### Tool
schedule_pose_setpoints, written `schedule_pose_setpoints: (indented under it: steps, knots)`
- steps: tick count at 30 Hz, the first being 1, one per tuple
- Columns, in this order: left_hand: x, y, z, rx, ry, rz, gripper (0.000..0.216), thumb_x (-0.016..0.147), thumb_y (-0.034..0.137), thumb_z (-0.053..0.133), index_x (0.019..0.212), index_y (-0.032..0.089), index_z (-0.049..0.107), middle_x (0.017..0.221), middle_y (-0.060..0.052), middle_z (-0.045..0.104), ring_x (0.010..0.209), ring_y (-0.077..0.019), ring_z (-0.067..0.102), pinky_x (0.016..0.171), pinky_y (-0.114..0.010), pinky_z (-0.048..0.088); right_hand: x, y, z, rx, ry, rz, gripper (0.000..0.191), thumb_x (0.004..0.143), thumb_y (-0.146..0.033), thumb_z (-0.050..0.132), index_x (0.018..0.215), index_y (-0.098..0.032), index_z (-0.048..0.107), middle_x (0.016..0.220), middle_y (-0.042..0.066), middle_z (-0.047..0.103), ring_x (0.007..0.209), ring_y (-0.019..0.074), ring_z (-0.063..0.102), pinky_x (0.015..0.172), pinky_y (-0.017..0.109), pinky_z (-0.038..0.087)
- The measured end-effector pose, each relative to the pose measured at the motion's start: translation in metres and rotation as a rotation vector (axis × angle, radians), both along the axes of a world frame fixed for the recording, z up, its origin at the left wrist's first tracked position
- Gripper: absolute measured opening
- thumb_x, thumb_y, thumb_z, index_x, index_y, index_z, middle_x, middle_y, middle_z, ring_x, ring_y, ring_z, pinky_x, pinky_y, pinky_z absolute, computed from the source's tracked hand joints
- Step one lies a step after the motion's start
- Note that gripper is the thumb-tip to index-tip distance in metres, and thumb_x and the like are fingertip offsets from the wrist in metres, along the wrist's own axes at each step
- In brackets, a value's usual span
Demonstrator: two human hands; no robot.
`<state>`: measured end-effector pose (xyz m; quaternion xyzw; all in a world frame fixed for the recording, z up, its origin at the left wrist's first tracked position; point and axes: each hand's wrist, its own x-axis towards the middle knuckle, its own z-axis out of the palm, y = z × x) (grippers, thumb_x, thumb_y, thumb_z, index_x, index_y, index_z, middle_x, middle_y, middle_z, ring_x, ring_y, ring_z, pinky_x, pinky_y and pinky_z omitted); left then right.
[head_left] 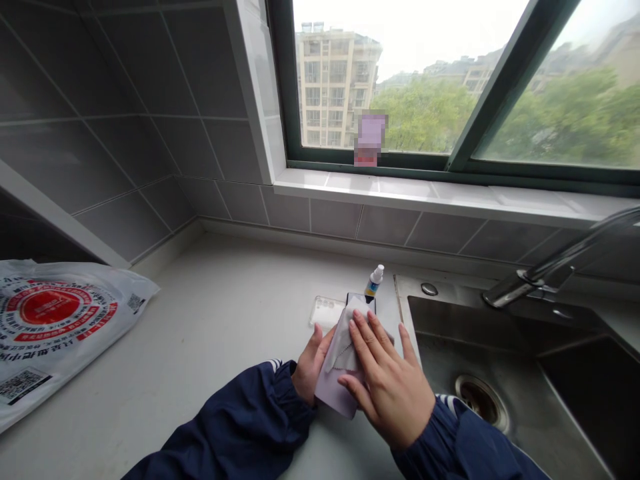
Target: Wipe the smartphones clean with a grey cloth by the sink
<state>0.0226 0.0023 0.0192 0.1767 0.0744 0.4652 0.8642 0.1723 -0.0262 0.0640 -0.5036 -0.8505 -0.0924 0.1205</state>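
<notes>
My left hand (314,363) is closed around the left edge of a lilac phone (337,393), which is tilted up above the counter. A light grey cloth (345,350) with a zigzag edge lies over its upper part. Flat on the cloth rests my right hand (390,380), fingers stretched and spread, thumb near the phone's right edge. Beyond the cloth shows a dark-edged flat thing (371,301), mostly hidden. A clear phone case (325,312) with camera holes lies to the left of it. Behind them stands a small white spray bottle (374,280) with a blue and yellow label.
To the right is a steel sink (435,333) with a drain (481,400) and a chrome faucet (520,283). A white plastic bag (100,333) with red print lies on the white counter (210,347) at left. A window with a tiled sill (400,190) is behind.
</notes>
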Motion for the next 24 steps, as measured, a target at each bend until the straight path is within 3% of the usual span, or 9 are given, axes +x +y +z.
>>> schedule_pose_setpoints:
  steps: [3, 9, 13, 16, 21, 24]
  knots:
    - [-0.003, 0.002, 0.002, -0.052, -0.006, -0.020, 0.069, 0.093, 0.060, 0.026, 0.145, 0.016, 0.035, 0.144, -0.015, 0.047, 0.137, -0.0291, 0.038, 0.116, -0.044, 0.018, 0.001, -0.004, 0.002, -0.014, -0.015, 0.022, 0.067, 0.095, -0.049, 0.041, 0.148, -0.011, 0.029, 0.156, 0.011, 0.020, 0.144, 0.0319, 0.020, 0.114, 0.058, 0.003]
    - [-0.006, 0.005, 0.010, -0.214, 0.009, -0.020, 0.075, 0.089, 0.066, 0.031, 0.142, 0.013, 0.040, 0.128, -0.019, 0.059, 0.117, -0.0304, 0.057, 0.107, -0.044, 0.034, -0.005, -0.021, -0.003, -0.099, -0.006, 0.170, 0.063, 0.094, -0.053, 0.040, 0.146, -0.018, 0.035, 0.155, 0.005, 0.025, 0.144, 0.0285, 0.022, 0.114, 0.051, -0.017]
    - [-0.011, 0.008, 0.005, -0.214, 0.003, -0.088, 0.076, 0.088, 0.068, 0.029, 0.137, 0.012, 0.045, 0.114, -0.018, 0.066, 0.100, -0.0277, 0.066, 0.099, -0.043, 0.041, -0.012, -0.029, -0.016, -0.141, 0.023, 0.335, 0.068, 0.092, -0.062, 0.038, 0.144, -0.019, 0.039, 0.154, 0.002, 0.029, 0.144, 0.0274, 0.021, 0.113, 0.055, -0.020]
    - [-0.015, 0.010, 0.001, -0.188, 0.036, -0.137, 0.082, 0.086, 0.072, 0.026, 0.133, 0.009, 0.049, 0.108, -0.020, 0.068, 0.091, -0.0286, 0.068, 0.094, -0.046, 0.043, -0.017, -0.031, -0.022, -0.145, 0.031, 0.376, 0.069, 0.092, -0.062, 0.039, 0.144, -0.016, 0.038, 0.153, 0.002, 0.029, 0.144, 0.0283, 0.021, 0.112, 0.058, -0.022]
    - [-0.016, 0.009, 0.004, -0.181, 0.002, -0.181, 0.087, 0.085, 0.074, 0.022, 0.132, 0.006, 0.050, 0.106, -0.020, 0.069, 0.098, -0.0278, 0.067, 0.099, -0.043, 0.040, -0.017, -0.030, -0.016, -0.161, 0.030, 0.363, 0.072, 0.090, -0.060, 0.045, 0.147, -0.018, 0.032, 0.155, 0.003, 0.024, 0.144, 0.0270, 0.020, 0.113, 0.053, -0.024]
    - [-0.011, 0.006, 0.008, -0.149, -0.052, -0.228, 0.087, 0.086, 0.073, 0.021, 0.137, 0.008, 0.046, 0.118, -0.019, 0.065, 0.115, -0.0282, 0.059, 0.109, -0.041, 0.031, -0.014, -0.024, -0.009, -0.149, 0.021, 0.276, 0.071, 0.091, -0.055, 0.045, 0.150, -0.021, 0.025, 0.157, 0.001, 0.019, 0.145, 0.0261, 0.016, 0.113, 0.050, -0.022]
